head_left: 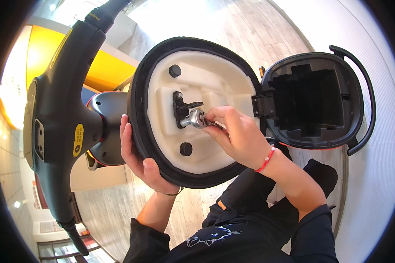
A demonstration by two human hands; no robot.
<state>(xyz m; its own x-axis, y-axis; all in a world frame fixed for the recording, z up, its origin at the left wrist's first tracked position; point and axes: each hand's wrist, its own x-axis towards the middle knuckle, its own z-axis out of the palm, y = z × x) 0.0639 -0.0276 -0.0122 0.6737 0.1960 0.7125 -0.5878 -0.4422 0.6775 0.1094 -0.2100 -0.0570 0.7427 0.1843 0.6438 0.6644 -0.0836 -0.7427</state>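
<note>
At the far left stands the black handlebar (57, 109) of a scooter. Next to it the left hand (140, 158) grips the lower left rim of the raised seat (193, 109), fingers wrapped behind its black edge, thumb in front. On the seat's white underside sits a black latch (180, 109). The right hand (237, 136) has its fingers pinched on a silver ratchet (196, 118) set against that latch. Further right the storage box (314, 101) lies open
</note>
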